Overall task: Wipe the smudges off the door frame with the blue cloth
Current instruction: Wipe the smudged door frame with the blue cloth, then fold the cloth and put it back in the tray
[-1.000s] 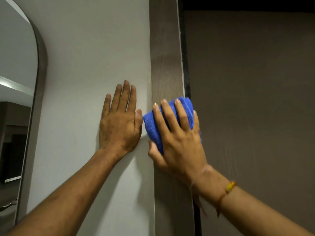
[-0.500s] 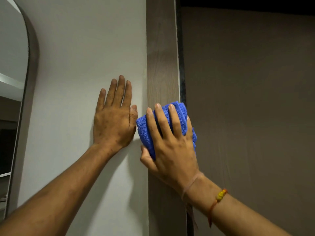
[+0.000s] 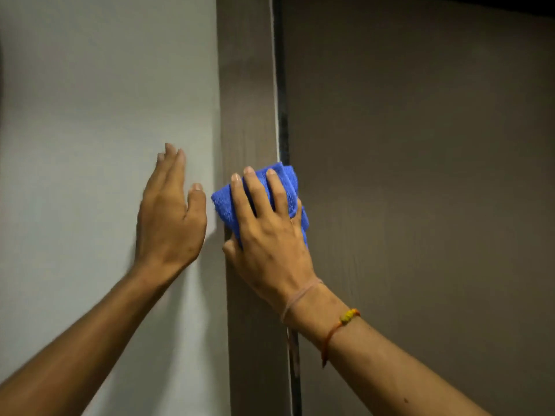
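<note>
A folded blue cloth (image 3: 223,207) is pressed flat against the brown wood-grain door frame (image 3: 247,94), a vertical strip running through the middle of the view. My right hand (image 3: 270,238) lies spread over the cloth with fingers pointing up, holding it to the frame. My left hand (image 3: 169,216) is just left of the frame against the white wall (image 3: 105,115), fingers together and pointing up, the palm lifting off the surface and slightly blurred. It holds nothing.
A closed brown door (image 3: 420,190) fills the right side, with a dark gap (image 3: 281,85) between it and the frame. My right wrist wears an orange thread bracelet (image 3: 345,319).
The mirror at the far left has left the view as the camera turned right. My left hand has tilted, its palm coming off the wall. The cloth has stayed at about mid-height on the frame.
</note>
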`<act>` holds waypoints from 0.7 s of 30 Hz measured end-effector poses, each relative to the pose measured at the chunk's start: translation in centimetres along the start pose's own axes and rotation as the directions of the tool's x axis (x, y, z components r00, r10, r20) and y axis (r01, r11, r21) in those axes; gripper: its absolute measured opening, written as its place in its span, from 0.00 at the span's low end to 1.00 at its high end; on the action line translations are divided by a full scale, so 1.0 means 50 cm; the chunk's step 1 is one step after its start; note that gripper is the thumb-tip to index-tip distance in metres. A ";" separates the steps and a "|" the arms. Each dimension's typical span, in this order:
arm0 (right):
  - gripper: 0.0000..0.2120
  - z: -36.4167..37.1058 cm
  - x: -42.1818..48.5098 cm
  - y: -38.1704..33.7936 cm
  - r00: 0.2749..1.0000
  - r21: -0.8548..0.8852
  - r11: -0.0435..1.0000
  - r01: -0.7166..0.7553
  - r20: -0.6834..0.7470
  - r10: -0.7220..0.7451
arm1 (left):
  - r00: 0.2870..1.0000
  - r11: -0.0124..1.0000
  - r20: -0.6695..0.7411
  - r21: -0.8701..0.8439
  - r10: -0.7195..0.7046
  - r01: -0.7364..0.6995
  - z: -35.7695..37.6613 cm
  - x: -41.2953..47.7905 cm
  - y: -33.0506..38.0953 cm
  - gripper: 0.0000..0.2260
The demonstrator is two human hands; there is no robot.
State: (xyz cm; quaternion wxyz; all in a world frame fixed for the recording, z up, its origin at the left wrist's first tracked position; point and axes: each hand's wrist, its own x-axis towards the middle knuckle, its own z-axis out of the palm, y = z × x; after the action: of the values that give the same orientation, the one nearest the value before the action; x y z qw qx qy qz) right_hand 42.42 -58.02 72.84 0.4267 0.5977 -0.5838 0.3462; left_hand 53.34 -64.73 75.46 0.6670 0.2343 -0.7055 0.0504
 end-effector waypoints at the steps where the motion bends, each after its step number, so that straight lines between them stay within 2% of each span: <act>1: 0.34 -0.006 -0.036 0.009 1.000 0.090 0.996 -0.024 -0.014 0.025 | 0.999 0.996 -0.044 -0.081 -0.031 0.028 -0.002 -0.034 0.025 0.21; 2: 0.33 -0.015 -0.069 0.020 0.996 0.194 0.979 -0.056 -0.058 0.069 | 0.997 0.987 -0.065 -0.154 -0.048 0.037 -0.005 -0.068 0.050 0.19; 3: 0.33 -0.027 -0.101 0.034 0.986 0.272 0.959 -0.085 -0.118 0.121 | 0.998 0.970 -0.017 -0.236 -0.068 0.062 -0.005 -0.102 0.077 0.17; 4: 0.32 -0.043 -0.138 0.051 0.969 0.300 0.947 -0.111 -0.178 0.170 | 0.987 0.928 0.120 -0.345 -0.105 0.140 0.000 -0.137 0.112 0.16; 5: 0.33 -0.058 -0.167 0.067 0.956 0.303 0.945 -0.126 -0.216 0.197 | 0.945 0.860 0.303 -0.442 -0.126 0.256 0.007 -0.166 0.146 0.19; 6: 0.33 -0.080 -0.212 0.090 0.952 0.282 0.946 -0.156 -0.211 0.220 | 0.860 0.782 0.497 -0.487 -0.117 0.388 0.027 -0.202 0.185 0.22; 7: 0.35 -0.100 -0.247 0.108 0.957 0.267 0.948 -0.171 -0.185 0.225 | 0.777 0.726 0.623 -0.491 -0.093 0.481 0.046 -0.231 0.215 0.23; 8: 0.38 -0.119 -0.284 0.128 0.965 0.257 0.947 -0.191 -0.128 0.229 | 0.720 0.695 0.691 -0.486 -0.065 0.530 0.069 -0.259 0.240 0.22; 10: 0.44 -0.167 -0.381 0.179 0.955 0.217 0.932 -0.291 0.016 0.295 | 0.655 0.636 0.756 -0.513 0.016 0.576 0.122 -0.325 0.302 0.14; 12: 0.53 -0.230 -0.498 0.245 0.878 0.192 0.859 -0.474 0.175 0.446 | 0.540 0.580 0.834 -0.495 0.111 0.646 0.179 -0.408 0.369 0.09; 13: 0.58 -0.266 -0.554 0.277 0.804 0.197 0.785 -0.588 0.251 0.539 | 0.461 0.575 0.869 -0.472 0.178 0.668 0.206 -0.447 0.402 0.08; 14: 0.61 -0.311 -0.617 0.306 0.686 0.196 0.662 -0.723 0.317 0.655 | 0.360 0.566 0.899 -0.438 0.250 0.698 0.233 -0.492 0.446 0.09; 16: 0.59 -0.402 -0.735 0.359 0.392 0.279 0.291 -0.915 0.442 0.807 | 0.190 0.520 0.914 -0.365 0.358 0.772 0.278 -0.580 0.532 0.08; 17: 0.52 -0.444 -0.796 0.381 0.277 0.364 0.092 -0.927 0.496 0.823 | 0.114 0.501 0.909 -0.322 0.401 0.804 0.297 -0.623 0.575 0.07; 18: 0.42 -0.479 -0.857 0.400 0.192 0.426 -0.052 -0.903 0.510 0.838 | 0.052 0.492 0.898 -0.288 0.438 0.822 0.314 -0.665 0.617 0.07; 19: 0.34 -0.524 -0.933 0.422 0.096 0.459 -0.157 -0.875 0.480 0.872 | -0.015 0.482 0.879 -0.247 0.477 0.841 0.334 -0.720 0.676 0.07; 21: 0.28 -0.597 -1.064 0.454 -0.068 0.515 -0.311 -0.799 0.437 0.897 | -0.118 0.471 0.851 -0.164 0.513 0.867 0.369 -0.820 0.782 0.08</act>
State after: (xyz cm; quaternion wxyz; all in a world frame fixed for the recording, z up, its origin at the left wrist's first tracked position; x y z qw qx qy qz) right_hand 18.18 -8.29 38.55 -0.1755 0.0515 -0.6224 0.7610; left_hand 20.86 -26.39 43.39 -0.0801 -0.0384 -0.7869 -0.6106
